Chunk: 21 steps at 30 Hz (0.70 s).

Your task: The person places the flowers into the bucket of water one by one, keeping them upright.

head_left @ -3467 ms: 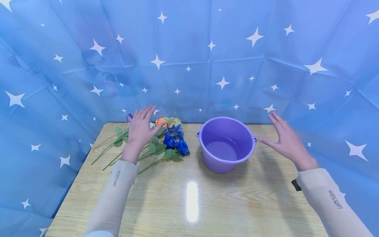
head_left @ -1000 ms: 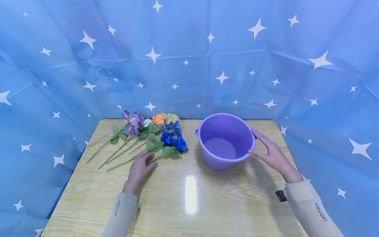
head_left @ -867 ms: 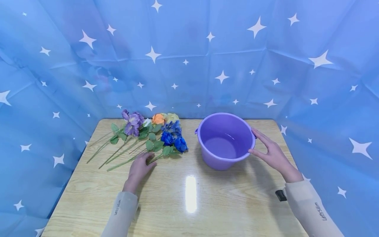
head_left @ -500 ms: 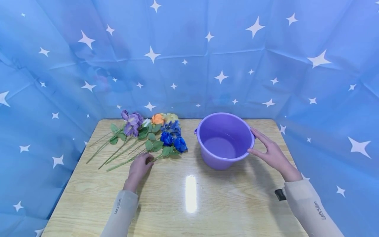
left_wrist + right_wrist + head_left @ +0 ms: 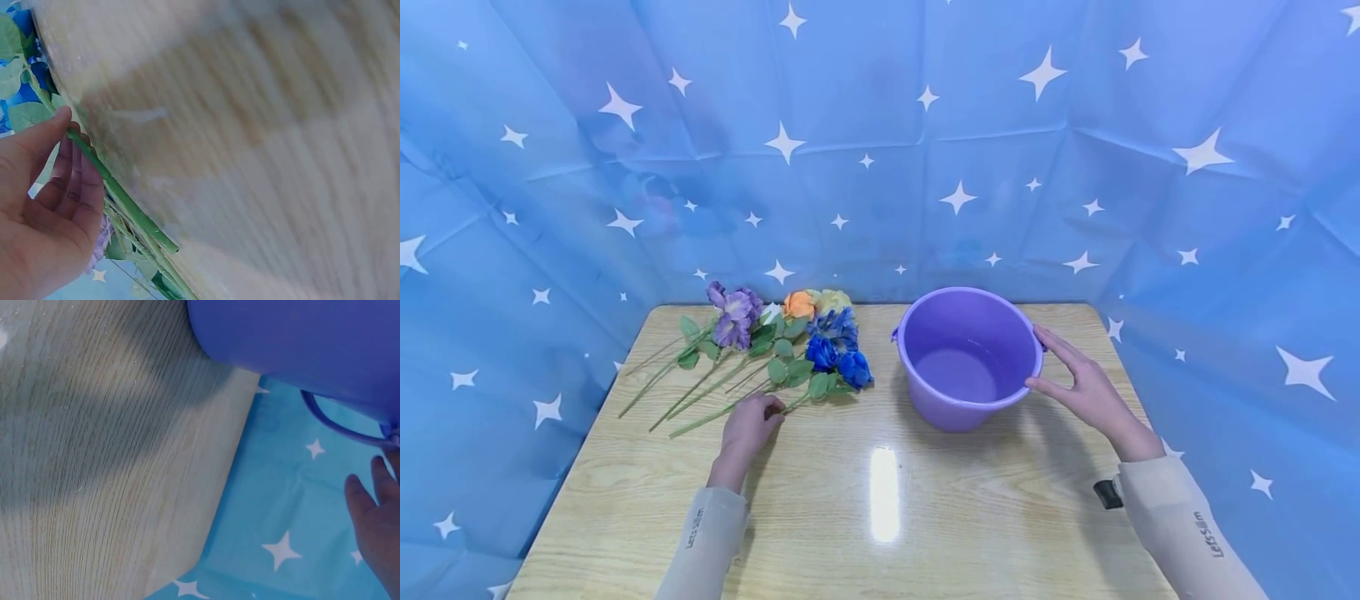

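My left hand (image 5: 751, 427) pinches the green stem (image 5: 125, 197) of a blue rose (image 5: 853, 369) between thumb and fingers, low over the table. In the left wrist view, the cut end of that stem juts out past my fingers, while blue petals and leaves show on the other side. My right hand (image 5: 1093, 396) rests against the right side of a purple bucket (image 5: 951, 417), its thumb at the rim and its fingers stretched along the outside. The right wrist view has the bucket's hanging handle (image 5: 340, 430) just above my straight fingers.
More artificial flowers lie left of the bucket: a purple ruffled flower (image 5: 735, 317), an orange rose (image 5: 799, 304) and other blue blooms (image 5: 835, 327). The wooden table (image 5: 970, 517) ends at a blue curtain (image 5: 880, 208) with white stars. A black strap (image 5: 1108, 494) shows at my right cuff.
From above the flowers, my left hand has come down to the stem, and its fingers have closed on it. My right hand has moved left onto the bucket's side and stayed.
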### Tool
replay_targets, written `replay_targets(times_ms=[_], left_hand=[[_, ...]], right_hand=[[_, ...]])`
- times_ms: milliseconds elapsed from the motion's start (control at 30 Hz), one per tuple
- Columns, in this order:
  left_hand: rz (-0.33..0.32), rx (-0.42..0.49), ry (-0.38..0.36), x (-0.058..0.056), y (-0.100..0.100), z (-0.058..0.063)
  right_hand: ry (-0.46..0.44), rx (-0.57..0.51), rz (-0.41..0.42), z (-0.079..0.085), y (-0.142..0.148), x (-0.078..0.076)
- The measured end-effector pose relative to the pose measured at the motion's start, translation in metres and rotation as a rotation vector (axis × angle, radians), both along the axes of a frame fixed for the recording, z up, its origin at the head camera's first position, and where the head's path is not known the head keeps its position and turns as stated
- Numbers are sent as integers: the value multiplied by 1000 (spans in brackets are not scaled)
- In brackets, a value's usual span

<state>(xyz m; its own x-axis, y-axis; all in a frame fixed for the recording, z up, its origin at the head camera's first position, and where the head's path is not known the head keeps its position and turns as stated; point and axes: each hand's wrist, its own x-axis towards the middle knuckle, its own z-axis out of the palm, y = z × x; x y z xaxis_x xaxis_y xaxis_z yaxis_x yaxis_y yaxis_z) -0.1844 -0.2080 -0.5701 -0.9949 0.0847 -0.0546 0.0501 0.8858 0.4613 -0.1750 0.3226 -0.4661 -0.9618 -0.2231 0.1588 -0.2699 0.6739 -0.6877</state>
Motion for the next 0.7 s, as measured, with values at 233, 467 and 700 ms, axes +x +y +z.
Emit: replay_targets(times_ms=[233, 467, 700], left_hand=[[23, 65, -55, -2, 2, 9], [26, 92, -15, -4, 6, 17], [41, 126, -4, -2, 8, 24]], right_hand=[[-3, 4, -6, 0, -1, 0], [-6, 1, -6, 1, -1, 0], [-16, -2, -8, 3, -2, 1]])
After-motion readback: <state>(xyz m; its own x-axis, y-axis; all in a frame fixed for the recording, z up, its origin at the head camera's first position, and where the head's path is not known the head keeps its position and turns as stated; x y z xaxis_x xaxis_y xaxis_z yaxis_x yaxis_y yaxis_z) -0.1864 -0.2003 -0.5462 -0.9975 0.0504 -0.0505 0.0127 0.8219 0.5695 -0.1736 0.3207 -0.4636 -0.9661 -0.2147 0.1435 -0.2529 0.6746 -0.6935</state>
